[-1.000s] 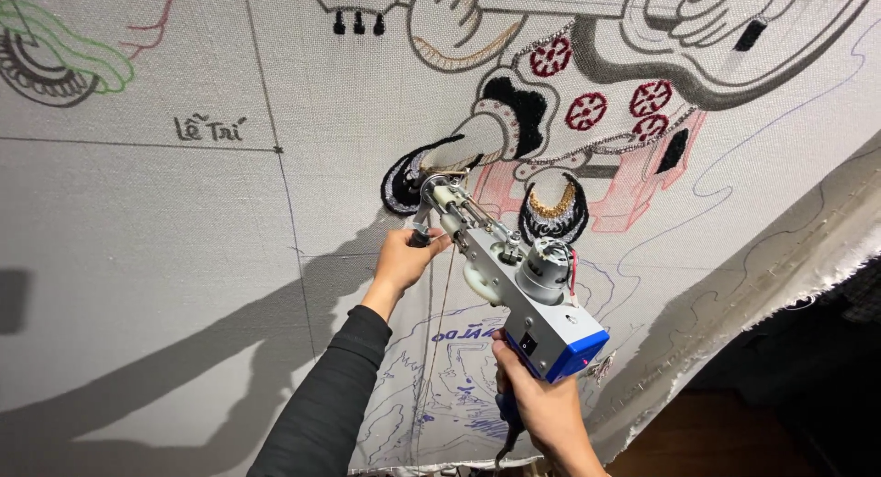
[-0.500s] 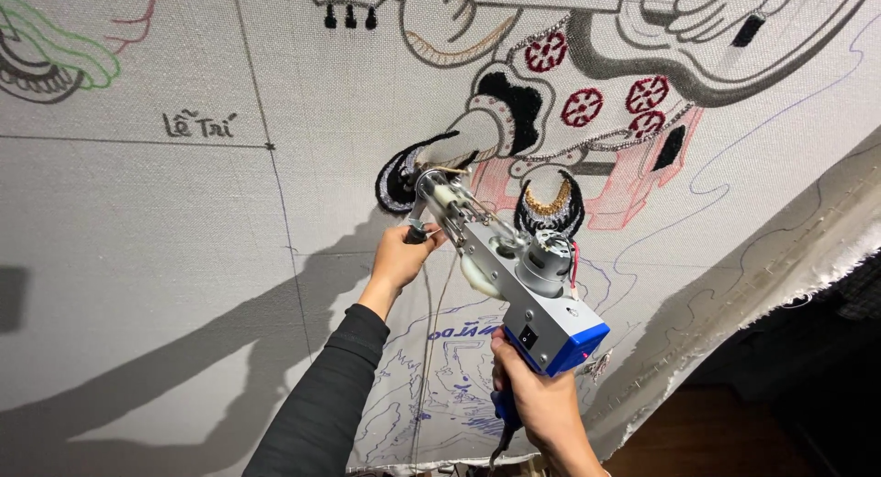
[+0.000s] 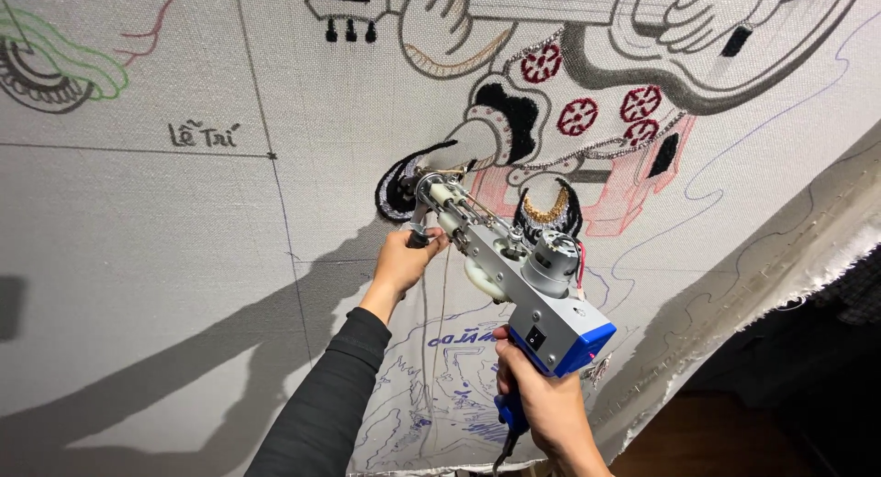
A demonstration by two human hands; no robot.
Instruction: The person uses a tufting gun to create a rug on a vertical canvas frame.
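Pressing the grey-and-blue metal tufting gun [image 3: 514,275] a shade further up-left along the black tufted arc [image 3: 393,185] than a second ago, left hand [image 3: 404,261] clenched round its front grip, right hand [image 3: 541,404] wrapped about its blue handle.

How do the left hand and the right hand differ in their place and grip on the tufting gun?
The left hand is higher, near the front of the tufting gun, close to the cloth; the right hand is lower, at the rear. The left hand holds a small front grip; the right hand wraps the blue rear handle. A dark sleeve covers the left arm; the right wrist is bare. Both hold the same tool.
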